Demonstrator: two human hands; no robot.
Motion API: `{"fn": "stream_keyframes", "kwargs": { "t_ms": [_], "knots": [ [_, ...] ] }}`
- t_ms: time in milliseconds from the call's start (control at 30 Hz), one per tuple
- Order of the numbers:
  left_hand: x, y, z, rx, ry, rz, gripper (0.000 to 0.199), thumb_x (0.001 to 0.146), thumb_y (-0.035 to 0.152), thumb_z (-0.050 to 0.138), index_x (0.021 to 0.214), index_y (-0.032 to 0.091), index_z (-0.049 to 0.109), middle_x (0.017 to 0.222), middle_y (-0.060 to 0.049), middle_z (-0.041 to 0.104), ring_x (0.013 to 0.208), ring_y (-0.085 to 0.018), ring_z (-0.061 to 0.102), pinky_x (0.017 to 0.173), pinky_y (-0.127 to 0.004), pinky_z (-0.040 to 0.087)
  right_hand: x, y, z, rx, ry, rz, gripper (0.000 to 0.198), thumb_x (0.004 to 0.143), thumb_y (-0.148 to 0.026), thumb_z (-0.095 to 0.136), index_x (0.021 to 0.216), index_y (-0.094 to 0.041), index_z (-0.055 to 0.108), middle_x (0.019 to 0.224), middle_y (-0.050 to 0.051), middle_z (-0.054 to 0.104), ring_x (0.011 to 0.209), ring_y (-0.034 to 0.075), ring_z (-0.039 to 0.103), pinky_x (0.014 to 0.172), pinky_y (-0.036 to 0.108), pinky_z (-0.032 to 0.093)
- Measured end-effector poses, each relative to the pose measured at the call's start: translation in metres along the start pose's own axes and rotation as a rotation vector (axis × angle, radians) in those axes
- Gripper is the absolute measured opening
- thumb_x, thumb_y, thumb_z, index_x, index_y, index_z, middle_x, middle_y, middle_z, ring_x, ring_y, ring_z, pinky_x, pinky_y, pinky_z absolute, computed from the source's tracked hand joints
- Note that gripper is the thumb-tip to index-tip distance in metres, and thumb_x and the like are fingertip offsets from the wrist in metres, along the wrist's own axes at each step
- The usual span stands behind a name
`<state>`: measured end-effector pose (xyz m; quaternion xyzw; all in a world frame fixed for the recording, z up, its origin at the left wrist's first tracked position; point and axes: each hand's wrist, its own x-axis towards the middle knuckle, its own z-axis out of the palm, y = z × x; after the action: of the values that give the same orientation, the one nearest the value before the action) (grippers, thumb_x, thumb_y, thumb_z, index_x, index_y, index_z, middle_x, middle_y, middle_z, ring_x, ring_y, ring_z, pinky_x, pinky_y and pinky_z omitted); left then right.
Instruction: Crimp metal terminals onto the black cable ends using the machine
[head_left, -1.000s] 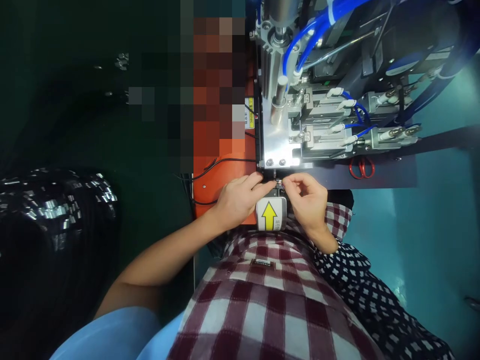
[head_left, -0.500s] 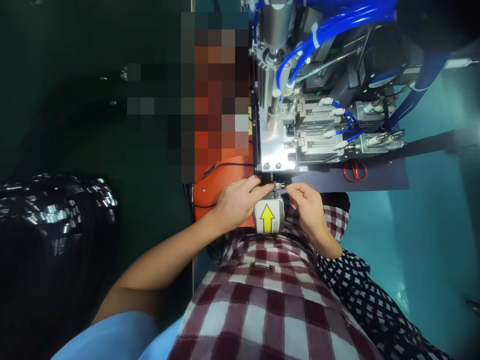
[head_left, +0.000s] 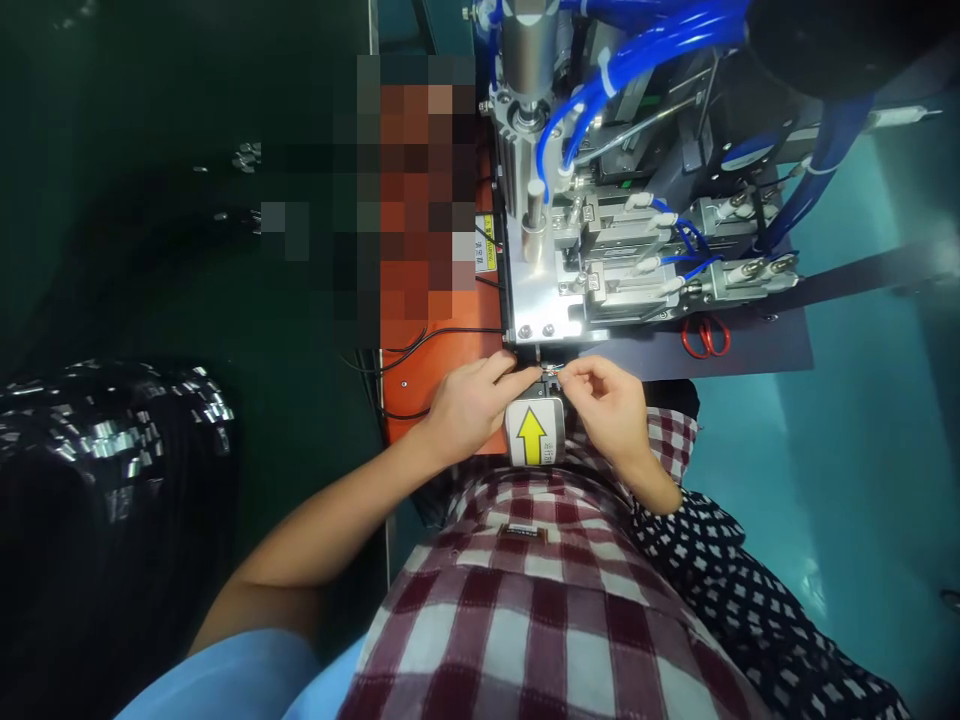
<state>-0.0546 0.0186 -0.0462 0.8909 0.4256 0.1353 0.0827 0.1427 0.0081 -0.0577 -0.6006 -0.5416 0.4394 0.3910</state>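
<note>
My left hand lies over the front edge of the orange machine base, its fingers stretched and apart. The tip of one finger touches a small metal fixture below the machine head. From the right, my right hand comes up to the same fixture with thumb and forefinger pinched together. Thin coloured wires lie at that pinch; their ends are too small to make out. Just under the fixture is a rounded cover with a yellow arrow label.
The machine's metal cylinders and blue air hoses rise close behind my hands. Red-handled scissors lie on the grey plate to the right. Black cables cross the orange base. A shiny black bundle is at left.
My right hand has moved slightly left, bringing its pinched fingertips up to the fixture and the left fingertip. My left hand stays in place. The view has shifted a little.
</note>
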Motion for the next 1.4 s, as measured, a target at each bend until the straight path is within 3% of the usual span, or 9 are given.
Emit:
{"fn": "stream_keyframes", "kwargs": {
  "t_ms": [100, 167, 467, 700, 900, 1067, 1400],
  "knots": [
    [0.001, 0.0, 0.0, -0.03, 0.018, 0.005, 0.036, 0.098, 0.02, 0.037, 0.117, 0.018, 0.067, 0.09, -0.008, 0.062, 0.078, -0.018, 0.061, 0.066, -0.026, 0.05, 0.005, 0.007, 0.001, 0.223, -0.057, 0.183, 0.011, 0.079, -0.026, 0.066, 0.071, -0.018, 0.064, 0.057, -0.004, 0.053, 0.049, 0.009, 0.041, 0.047, 0.024, 0.033],
    [0.001, -0.001, 0.0, -0.046, 0.025, 0.01, 0.035, 0.097, 0.019, 0.038, 0.117, 0.018, 0.067, 0.09, -0.008, 0.062, 0.077, -0.018, 0.06, 0.065, -0.026, 0.05, 0.008, 0.009, 0.001, 0.274, -0.076, 0.222, 0.011, 0.077, -0.027, 0.067, 0.071, -0.018, 0.064, 0.055, -0.004, 0.051, 0.048, 0.009, 0.041, 0.047, 0.023, 0.032],
    [0.001, -0.001, -0.002, -0.072, -0.041, -0.012, 0.035, 0.096, 0.018, 0.039, 0.119, 0.018, 0.065, 0.094, -0.009, 0.063, 0.081, -0.018, 0.061, 0.067, -0.026, 0.05, 0.011, 0.009, -0.005, 0.188, -0.126, 0.129, 0.018, 0.081, -0.034, 0.067, 0.072, -0.019, 0.063, 0.059, -0.004, 0.05, 0.052, 0.01, 0.041, 0.051, 0.025, 0.034],
    [0.002, -0.002, -0.002, -0.069, -0.025, 0.005, 0.034, 0.096, 0.018, 0.04, 0.118, 0.017, 0.066, 0.092, -0.008, 0.064, 0.077, -0.018, 0.061, 0.066, -0.026, 0.05, 0.014, 0.014, -0.01, 0.246, -0.192, 0.212, 0.025, 0.082, -0.042, 0.066, 0.076, -0.018, 0.064, 0.061, -0.003, 0.054, 0.05, 0.01, 0.046, 0.05, 0.025, 0.037],
    [0.002, -0.003, -0.003, -0.099, -0.041, 0.018, 0.036, 0.092, 0.012, 0.041, 0.12, 0.016, 0.064, 0.098, -0.01, 0.064, 0.083, -0.019, 0.062, 0.07, -0.027, 0.052, 0.013, 0.019, 0.003, 0.124, -0.133, 0.131, 0.027, 0.089, -0.044, 0.059, 0.077, -0.02, 0.058, 0.062, -0.003, 0.054, 0.054, 0.012, 0.049, 0.054, 0.027, 0.04],
    [0.002, -0.003, -0.004, -0.116, -0.086, -0.007, 0.037, 0.092, 0.013, 0.041, 0.122, 0.018, 0.062, 0.1, -0.009, 0.063, 0.085, -0.019, 0.062, 0.072, -0.028, 0.053, 0.009, 0.018, 0.013, 0.21, -0.071, 0.116, 0.023, 0.09, -0.041, 0.058, 0.077, -0.023, 0.055, 0.06, -0.003, 0.053, 0.054, 0.013, 0.049, 0.054, 0.029, 0.04],
    [0.003, -0.003, -0.005, -0.168, -0.09, -0.023, 0.035, 0.093, 0.013, 0.04, 0.12, 0.016, 0.063, 0.101, -0.01, 0.063, 0.09, -0.019, 0.063, 0.075, -0.029, 0.054, 0.011, 0.015, 0.013, 0.297, -0.094, 0.175, 0.027, 0.087, -0.045, 0.062, 0.074, -0.023, 0.054, 0.061, -0.004, 0.052, 0.053, 0.013, 0.05, 0.054, 0.028, 0.043]
  ]
}}
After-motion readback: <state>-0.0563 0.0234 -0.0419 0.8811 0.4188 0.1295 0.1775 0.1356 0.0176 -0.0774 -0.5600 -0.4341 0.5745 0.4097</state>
